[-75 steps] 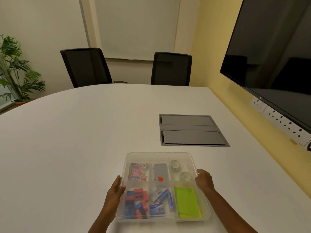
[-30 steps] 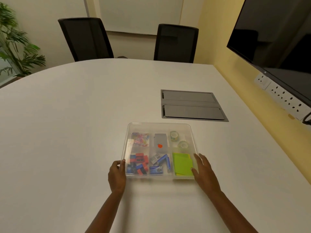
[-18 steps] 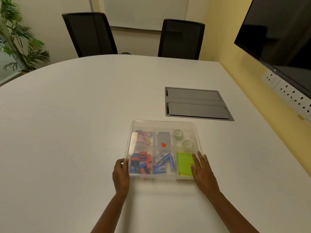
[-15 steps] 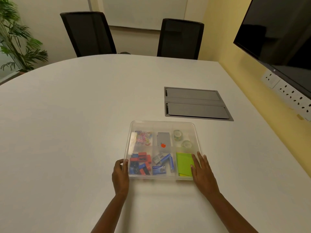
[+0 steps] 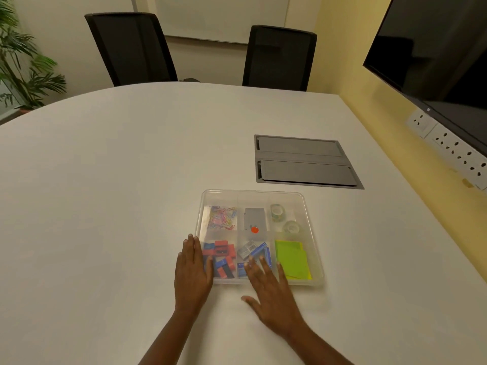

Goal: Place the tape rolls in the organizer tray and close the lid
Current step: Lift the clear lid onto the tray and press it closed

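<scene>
A clear plastic organizer tray [image 5: 309,225] lies on the white table with its transparent lid down over the compartments. Two tape rolls [image 5: 277,212] [image 5: 291,227] sit in the far right compartment. Other compartments hold coloured paper clips, a grey box with a red dot, red and blue blocks, staple boxes and green sticky notes. My left hand [image 5: 193,270] rests flat at the tray's near left corner, fingers apart. My right hand [image 5: 268,291] lies flat, fingers spread, with its fingertips on the near edge of the lid.
A grey recessed cable hatch [image 5: 303,162] is set into the table beyond the tray. Two black chairs [image 5: 131,46] [image 5: 279,56] stand at the far side. A dark wall screen [image 5: 434,48] and sockets are at right, a plant [image 5: 23,67] at left.
My right hand slid left from the tray's near right corner to the middle of its near edge. My left hand moved a little forward along the left corner. The tray stayed put.
</scene>
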A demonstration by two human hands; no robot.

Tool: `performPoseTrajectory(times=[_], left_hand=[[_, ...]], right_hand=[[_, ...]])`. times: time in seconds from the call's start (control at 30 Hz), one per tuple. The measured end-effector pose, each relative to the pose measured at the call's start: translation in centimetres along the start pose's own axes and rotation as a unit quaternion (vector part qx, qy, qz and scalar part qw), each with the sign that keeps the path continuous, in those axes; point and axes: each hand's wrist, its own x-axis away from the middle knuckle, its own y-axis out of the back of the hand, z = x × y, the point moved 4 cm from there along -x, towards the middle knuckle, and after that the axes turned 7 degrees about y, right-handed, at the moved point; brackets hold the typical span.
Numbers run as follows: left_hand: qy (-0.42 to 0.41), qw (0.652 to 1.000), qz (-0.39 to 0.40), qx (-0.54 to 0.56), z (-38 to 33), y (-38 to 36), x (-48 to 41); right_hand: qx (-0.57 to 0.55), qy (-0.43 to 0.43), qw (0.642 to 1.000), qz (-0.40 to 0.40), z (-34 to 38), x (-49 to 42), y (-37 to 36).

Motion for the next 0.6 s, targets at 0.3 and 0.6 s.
performPoseTrajectory(times=[0.3, 0.6], left_hand=[[-0.007, 0.999, 0.045, -0.027, 0.5, -1.0, -0.3], [-0.016, 0.992, 0.073, -0.105, -0.8, -0.8, -5.9]], right_hand=[[-0.034, 0.006, 0.999, 0.021, 0.3, 0.0, -0.7], [-0.081, -0.087, 0.992, 0.039, -7.0, -5.8, 0.1]])
